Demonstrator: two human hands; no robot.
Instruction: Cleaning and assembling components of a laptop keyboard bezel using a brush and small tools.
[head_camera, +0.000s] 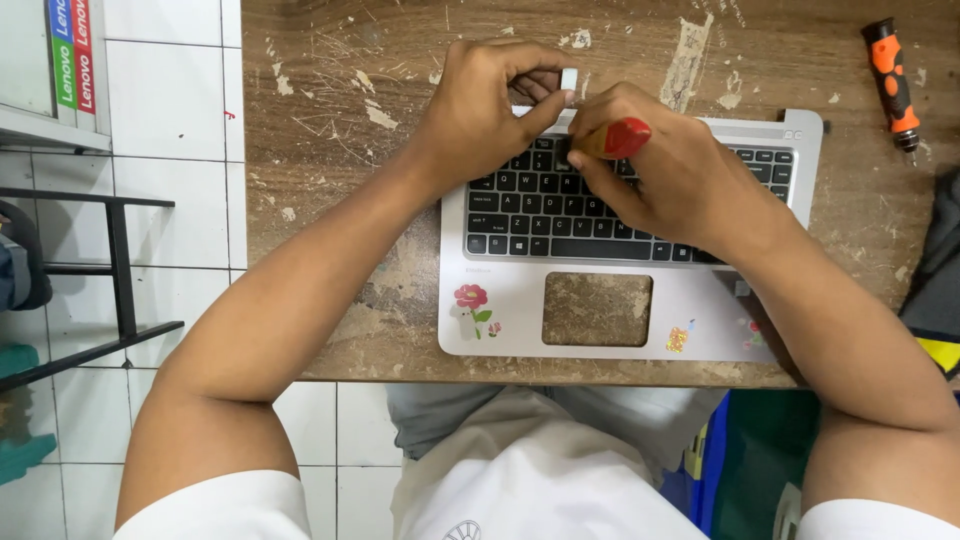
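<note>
Head view: one silver laptop keyboard deck (520, 325) is seen lying on the counter (340, 150), with a rectangular opening where the trackpad would sit, through which the wood shows. Three small stickers are counted on its palm rest: a red flower sticker (472, 300) at the left, a gold one (678, 340) and a further small one at the right. Two hands are at work over the upper row of black keys. One small white piece (569, 79) is pinched between thumb and forefinger of the left hand (480, 110), the grip being clamped on it just above the deck's top edge. One red-handled tool (618, 138) is enclosed by the right hand (670, 175), the grip closed around it, its tip hidden among the keys. One orange-and-black screwdriver (890, 80) is left lying well apart at the counter's far right corner.

The counter is of worn brown wood, scratched and flecked with pale paint. White floor tiles are seen to the left, with one black metal frame (120, 270) standing on them. White sleeves and a white shirt are visible at the bottom.
</note>
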